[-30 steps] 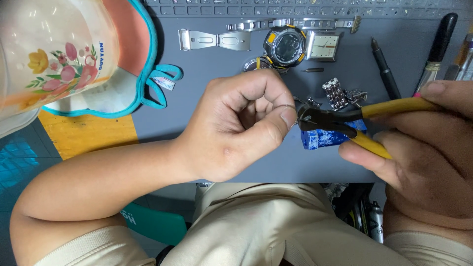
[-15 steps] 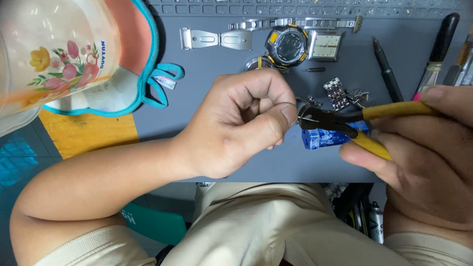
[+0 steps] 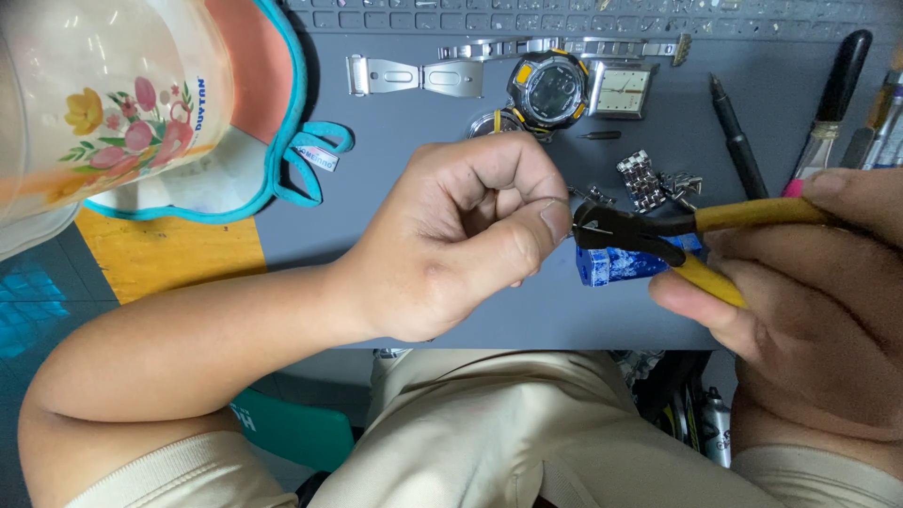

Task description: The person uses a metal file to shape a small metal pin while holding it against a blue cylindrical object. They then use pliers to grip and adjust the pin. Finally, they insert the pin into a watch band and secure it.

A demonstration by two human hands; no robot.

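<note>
My left hand (image 3: 461, 240) is curled into a fist above the grey mat (image 3: 395, 150), thumb and forefinger pinching a tiny metal part that is too small to make out. My right hand (image 3: 809, 282) grips yellow-handled pliers (image 3: 658, 235), whose black jaws meet the pinched part at my left thumb tip. A blue block (image 3: 616, 265) sits on the mat just under the pliers. Loose metal watch-band links (image 3: 649, 181) lie behind the pliers.
A black-and-yellow digital watch (image 3: 548, 89), a square-faced watch (image 3: 621, 89) and a steel clasp (image 3: 414, 75) lie at the back. Black-handled tools (image 3: 738, 136) rest at the right. A floral plastic container (image 3: 103, 113) and teal-edged cloth (image 3: 282, 141) sit left. A keyboard (image 3: 583, 14) runs along the far edge.
Both hands stay almost still; the pliers' jaws remain at my left thumb tip, with only a slight shift.
</note>
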